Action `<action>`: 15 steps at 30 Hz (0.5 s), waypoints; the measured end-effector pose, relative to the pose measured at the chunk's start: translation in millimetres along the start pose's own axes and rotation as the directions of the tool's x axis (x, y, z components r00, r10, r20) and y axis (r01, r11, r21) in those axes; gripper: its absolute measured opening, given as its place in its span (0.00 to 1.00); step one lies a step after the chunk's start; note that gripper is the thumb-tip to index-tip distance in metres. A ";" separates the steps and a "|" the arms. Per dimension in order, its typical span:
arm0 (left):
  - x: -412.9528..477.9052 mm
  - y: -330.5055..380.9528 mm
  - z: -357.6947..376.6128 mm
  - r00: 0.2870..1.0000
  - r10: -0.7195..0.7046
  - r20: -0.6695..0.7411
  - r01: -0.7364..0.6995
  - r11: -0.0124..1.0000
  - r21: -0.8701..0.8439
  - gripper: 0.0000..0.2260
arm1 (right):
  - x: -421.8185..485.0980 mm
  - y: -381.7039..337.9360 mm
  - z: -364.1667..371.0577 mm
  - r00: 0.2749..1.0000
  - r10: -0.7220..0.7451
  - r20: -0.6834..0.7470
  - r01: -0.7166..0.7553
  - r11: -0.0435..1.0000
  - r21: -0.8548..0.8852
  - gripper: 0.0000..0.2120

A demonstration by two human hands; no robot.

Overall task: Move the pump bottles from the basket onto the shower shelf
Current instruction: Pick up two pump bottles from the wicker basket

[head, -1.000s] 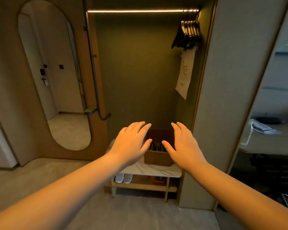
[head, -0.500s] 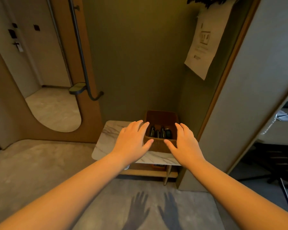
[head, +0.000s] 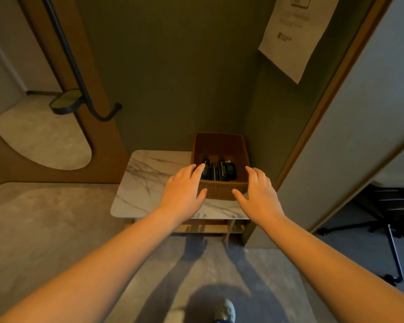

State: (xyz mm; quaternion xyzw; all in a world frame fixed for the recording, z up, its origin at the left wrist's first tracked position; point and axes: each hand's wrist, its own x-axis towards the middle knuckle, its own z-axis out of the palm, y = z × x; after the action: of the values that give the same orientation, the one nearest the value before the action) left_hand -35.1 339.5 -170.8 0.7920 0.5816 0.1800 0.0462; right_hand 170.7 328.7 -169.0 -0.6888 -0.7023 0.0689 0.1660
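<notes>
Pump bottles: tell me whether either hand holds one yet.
No; left hand and right hand are open at the basket, pump bottles inside.

Both hands (head: 183, 191) (head: 258, 191) open, either side of basket (head: 219, 191) w/ dark bottles (head: 217, 171).

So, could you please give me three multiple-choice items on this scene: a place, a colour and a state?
1. Where does the basket stand? A) floor B) chair C) marble-topped table
2. What colour are the pump bottles? A) dark B) white C) red
3. The left hand and right hand are: A) each gripping a bottle B) open, empty C) clenched
Answers: 1 C, it sits at the table's back right corner; 2 A, they look black inside the basket; 3 B, both show spread fingers holding nothing.
</notes>
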 end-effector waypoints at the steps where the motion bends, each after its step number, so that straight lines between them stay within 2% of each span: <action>1: 9.1 -0.5 7.4 1.000 -0.011 0.008 0.011 1.000 -0.002 0.28 | 11.5 4.9 5.1 1.000 0.001 0.010 -0.002 1.000 0.010 0.36; 15: 160.0 -8.9 96.4 0.977 -0.187 0.106 0.190 0.981 -0.027 0.26 | 187.0 87.6 59.6 0.983 -0.021 0.185 0.002 0.995 0.104 0.35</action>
State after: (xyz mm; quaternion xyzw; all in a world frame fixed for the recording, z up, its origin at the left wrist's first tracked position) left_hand 31.0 505.5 -226.0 0.7404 0.6476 0.1445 0.1074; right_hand 234.6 525.4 -227.4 -0.6658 -0.7142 0.1681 0.1357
